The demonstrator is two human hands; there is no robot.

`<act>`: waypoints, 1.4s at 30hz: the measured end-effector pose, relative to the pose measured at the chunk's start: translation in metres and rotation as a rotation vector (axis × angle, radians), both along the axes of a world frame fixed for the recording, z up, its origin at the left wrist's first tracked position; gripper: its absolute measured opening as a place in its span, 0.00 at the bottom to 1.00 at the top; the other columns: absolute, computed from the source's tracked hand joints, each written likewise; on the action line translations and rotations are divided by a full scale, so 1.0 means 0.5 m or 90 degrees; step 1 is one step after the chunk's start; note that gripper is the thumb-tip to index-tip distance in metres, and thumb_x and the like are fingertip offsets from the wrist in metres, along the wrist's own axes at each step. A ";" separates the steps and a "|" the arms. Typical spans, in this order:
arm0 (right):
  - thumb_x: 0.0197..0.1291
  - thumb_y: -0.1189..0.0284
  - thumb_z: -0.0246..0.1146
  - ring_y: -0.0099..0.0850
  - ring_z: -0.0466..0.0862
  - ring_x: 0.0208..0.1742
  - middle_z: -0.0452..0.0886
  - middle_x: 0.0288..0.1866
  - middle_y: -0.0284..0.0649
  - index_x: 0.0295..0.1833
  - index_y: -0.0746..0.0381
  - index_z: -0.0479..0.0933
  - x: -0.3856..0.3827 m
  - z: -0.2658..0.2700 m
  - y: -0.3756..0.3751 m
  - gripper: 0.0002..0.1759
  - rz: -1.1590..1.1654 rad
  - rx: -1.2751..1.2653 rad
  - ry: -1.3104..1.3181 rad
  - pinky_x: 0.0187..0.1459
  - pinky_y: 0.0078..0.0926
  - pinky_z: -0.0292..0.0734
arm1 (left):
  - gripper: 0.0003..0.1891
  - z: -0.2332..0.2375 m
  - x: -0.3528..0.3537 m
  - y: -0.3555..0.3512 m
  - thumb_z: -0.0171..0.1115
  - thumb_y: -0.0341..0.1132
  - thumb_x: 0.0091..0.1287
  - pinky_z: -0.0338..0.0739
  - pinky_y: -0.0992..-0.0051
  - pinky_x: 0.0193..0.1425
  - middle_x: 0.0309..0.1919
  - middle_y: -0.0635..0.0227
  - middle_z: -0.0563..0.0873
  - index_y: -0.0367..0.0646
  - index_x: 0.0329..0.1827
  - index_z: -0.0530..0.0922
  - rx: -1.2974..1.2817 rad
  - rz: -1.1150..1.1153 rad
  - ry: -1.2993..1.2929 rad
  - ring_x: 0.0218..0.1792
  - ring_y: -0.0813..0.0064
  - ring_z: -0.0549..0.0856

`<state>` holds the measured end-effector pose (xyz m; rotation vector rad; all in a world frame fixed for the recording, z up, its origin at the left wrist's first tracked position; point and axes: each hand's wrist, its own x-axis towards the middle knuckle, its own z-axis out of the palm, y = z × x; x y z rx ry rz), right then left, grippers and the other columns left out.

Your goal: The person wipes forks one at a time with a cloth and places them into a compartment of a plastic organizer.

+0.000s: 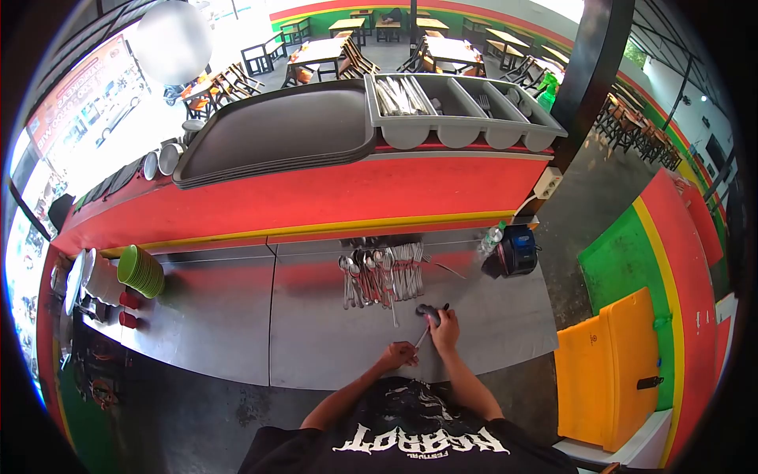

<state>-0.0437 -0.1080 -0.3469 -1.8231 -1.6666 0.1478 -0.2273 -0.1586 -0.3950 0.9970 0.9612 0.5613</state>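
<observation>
**At the steel counter: both hands on cutlery, details too small to read**

Near the front edge of the steel counter [316,340], the person's two hands work close together; the left hand [399,355] is clenched, and a thin utensil [422,338] runs up from it toward the right hand [444,330], its lower end hidden in the fist; the right hand's fingers curl onto a dark piece [430,311] lying on the counter, which is too small to say what it is; how much of it they cover cannot be made out. Just behind the hands, a row of spoons and forks [383,276] lies against the red wall; single pieces blur together. To the left stand green bowls [140,271] and white plates [93,276], partly lost in the lens edge; a blue-black object [517,249] sits to the right, unclear. Above, on the ledge, dark trays [276,130] lie beside a grey cutlery bin [466,114]; the person's body is cut off below.
</observation>
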 end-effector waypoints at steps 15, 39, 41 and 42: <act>0.67 0.46 0.62 0.42 0.83 0.45 0.84 0.45 0.51 0.52 0.73 0.78 0.048 -0.031 0.045 0.35 -0.263 0.143 0.544 0.50 0.39 0.76 | 0.15 -0.008 -0.019 0.008 0.61 0.41 0.75 0.88 0.73 0.39 0.34 0.60 0.91 0.34 0.44 0.79 -0.015 -0.002 -0.053 0.36 0.71 0.91; 0.53 0.59 0.74 0.50 0.82 0.45 0.80 0.41 0.48 0.46 0.62 0.82 0.057 -0.008 0.020 0.21 0.086 -0.022 0.012 0.46 0.43 0.78 | 0.15 -0.005 -0.009 -0.011 0.60 0.40 0.76 0.88 0.72 0.39 0.36 0.59 0.90 0.33 0.48 0.80 0.023 0.015 0.006 0.36 0.70 0.91; 0.53 0.59 0.74 0.52 0.82 0.45 0.81 0.42 0.49 0.46 0.62 0.82 0.087 -0.013 0.068 0.21 -0.009 0.008 0.048 0.46 0.45 0.78 | 0.15 0.005 -0.014 -0.025 0.59 0.39 0.76 0.87 0.73 0.40 0.36 0.59 0.90 0.33 0.48 0.80 0.037 0.017 0.009 0.37 0.71 0.91; 0.53 0.59 0.74 0.52 0.82 0.44 0.81 0.42 0.50 0.45 0.63 0.82 0.102 0.005 0.088 0.21 -0.043 0.014 0.039 0.45 0.45 0.77 | 0.15 0.019 -0.017 -0.030 0.59 0.40 0.76 0.87 0.73 0.40 0.36 0.59 0.90 0.33 0.49 0.80 0.045 0.015 0.010 0.37 0.71 0.91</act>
